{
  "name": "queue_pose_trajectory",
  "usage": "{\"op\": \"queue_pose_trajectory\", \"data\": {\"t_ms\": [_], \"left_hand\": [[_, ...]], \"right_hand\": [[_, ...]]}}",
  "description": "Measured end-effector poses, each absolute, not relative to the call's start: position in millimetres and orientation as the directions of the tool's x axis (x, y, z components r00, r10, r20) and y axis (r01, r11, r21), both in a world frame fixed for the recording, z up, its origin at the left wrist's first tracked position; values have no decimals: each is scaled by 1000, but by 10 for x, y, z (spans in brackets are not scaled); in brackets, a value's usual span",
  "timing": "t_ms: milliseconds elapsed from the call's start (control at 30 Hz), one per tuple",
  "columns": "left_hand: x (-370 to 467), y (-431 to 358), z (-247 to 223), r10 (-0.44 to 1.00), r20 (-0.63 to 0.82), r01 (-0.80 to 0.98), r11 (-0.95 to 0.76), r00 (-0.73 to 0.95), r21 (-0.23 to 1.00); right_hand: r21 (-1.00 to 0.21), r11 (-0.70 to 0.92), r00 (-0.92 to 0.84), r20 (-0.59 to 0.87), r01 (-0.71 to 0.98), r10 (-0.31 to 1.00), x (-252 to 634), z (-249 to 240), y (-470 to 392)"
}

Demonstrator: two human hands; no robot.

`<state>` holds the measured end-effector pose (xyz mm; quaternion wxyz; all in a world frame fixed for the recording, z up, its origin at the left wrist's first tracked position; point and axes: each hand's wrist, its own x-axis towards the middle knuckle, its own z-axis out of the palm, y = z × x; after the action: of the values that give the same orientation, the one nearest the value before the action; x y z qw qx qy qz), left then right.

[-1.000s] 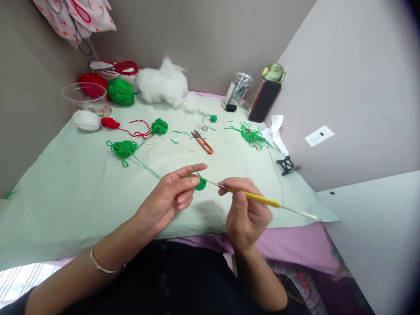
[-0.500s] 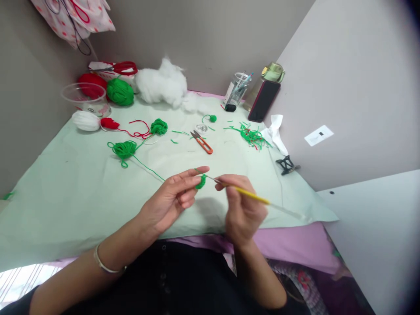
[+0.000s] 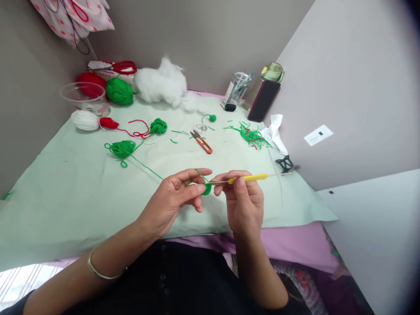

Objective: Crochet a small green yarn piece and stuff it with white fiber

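Between the thumb and fingers of my left hand [image 3: 179,192] is a small green crochet piece [image 3: 207,189], with green yarn looped over the raised index finger. My right hand [image 3: 246,199] grips a crochet hook by its yellow handle [image 3: 256,177]; the metal shaft points left and its tip meets the green piece. A strand runs from my left hand back to a loose green yarn bundle [image 3: 121,149] on the pale green cloth. Orange thread snips [image 3: 203,143] lie beyond my hands.
Green yarn scraps [image 3: 252,135], a black phone [image 3: 264,100] and a black stand [image 3: 286,164] are at the right. White stuffing [image 3: 162,83], a green yarn ball [image 3: 119,91] and a clear tub [image 3: 83,98] stand at the back left. Walls bound the back and right.
My left hand and the green piece have shifted slightly right. The hook has swung from a downward slant to nearly level, and its handle shows more clearly. The yarn bundle has moved slightly left.
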<state>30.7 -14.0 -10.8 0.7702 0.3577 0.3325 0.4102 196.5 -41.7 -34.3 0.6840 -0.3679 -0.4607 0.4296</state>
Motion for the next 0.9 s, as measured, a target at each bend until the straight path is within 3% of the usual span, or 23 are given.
{"op": "queue_pose_trajectory", "data": {"t_ms": [100,233,333,433,500,700,900], "left_hand": [[296,-147,-98,873,-217,-379,397,436,836],[294,-148,-125,896,-180,-334,329,407,883],[303,-146,-161,917,-140,-295,260,373,919],[303,-154,-176,929,-134,-278,237,345,931],[295,-161,-169,927,-141,-271,243,346,932],[280,-150,-147,906,-151,-296,281,395,913],[311,-155,-171,905,-160,-294,289,394,911]], "right_hand": [[-905,391,200,357,-165,912,1979,-313,-452],[-855,487,181,514,178,838,1983,-290,-533],[-681,603,52,679,415,732,1974,-314,-569],[-484,683,-90,777,547,623,1958,-362,-575],[-442,702,-101,804,559,587,1949,-384,-570],[-627,660,73,746,415,662,1947,-358,-550],[-428,703,-90,817,568,570,1940,-397,-540]]}}
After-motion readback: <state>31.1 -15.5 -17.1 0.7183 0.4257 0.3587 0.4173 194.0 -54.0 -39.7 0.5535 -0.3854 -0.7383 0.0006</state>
